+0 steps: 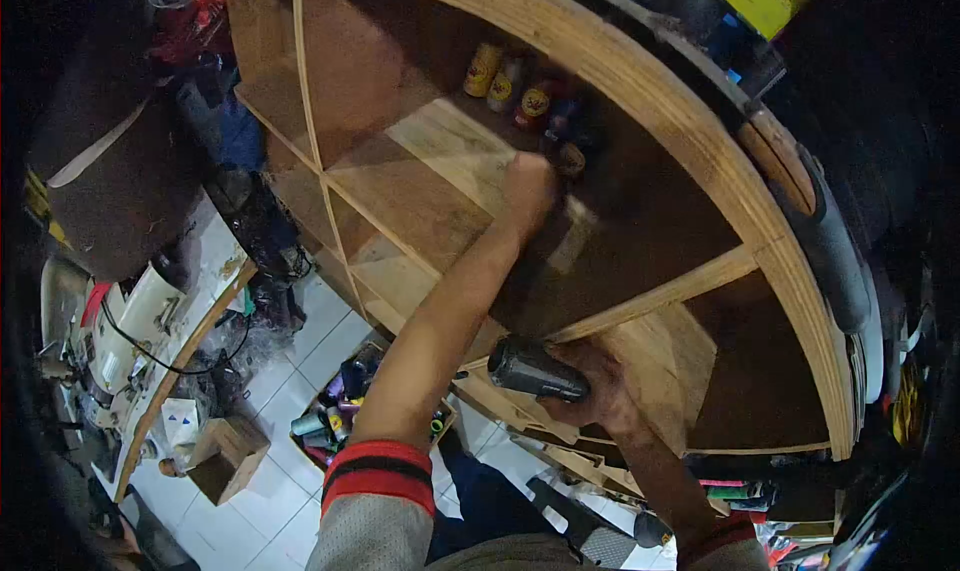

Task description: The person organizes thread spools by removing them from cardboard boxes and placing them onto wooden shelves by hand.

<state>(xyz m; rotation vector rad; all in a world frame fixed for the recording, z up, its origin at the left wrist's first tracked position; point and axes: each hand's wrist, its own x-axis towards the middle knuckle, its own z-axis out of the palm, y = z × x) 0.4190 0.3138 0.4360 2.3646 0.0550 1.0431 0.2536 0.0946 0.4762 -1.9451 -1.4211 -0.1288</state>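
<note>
My left hand (pixel 530 183) reaches deep into a wooden shelf compartment, its back towards me. Its fingers look curled, and whatever they may hold is hidden. Just beside it stands a small thread spool (pixel 572 159). Further in, several labelled spools line up, among them a yellow spool (pixel 482 70) and a red spool (pixel 533 105). Lower down, my right hand (pixel 597 383) is closed around the wide end of a black cone-shaped thread spool (pixel 540 369), which lies sideways in front of the shelf divider.
A wooden shelf frame (pixel 640 66) curves across the view, with a divider (pixel 660 296) between compartments. On the tiled floor (pixel 285 406) sit a box of spools (pixel 318 426) and an open cardboard box (pixel 228 459). Sewing machines (pixel 135 321) stand on a table at left.
</note>
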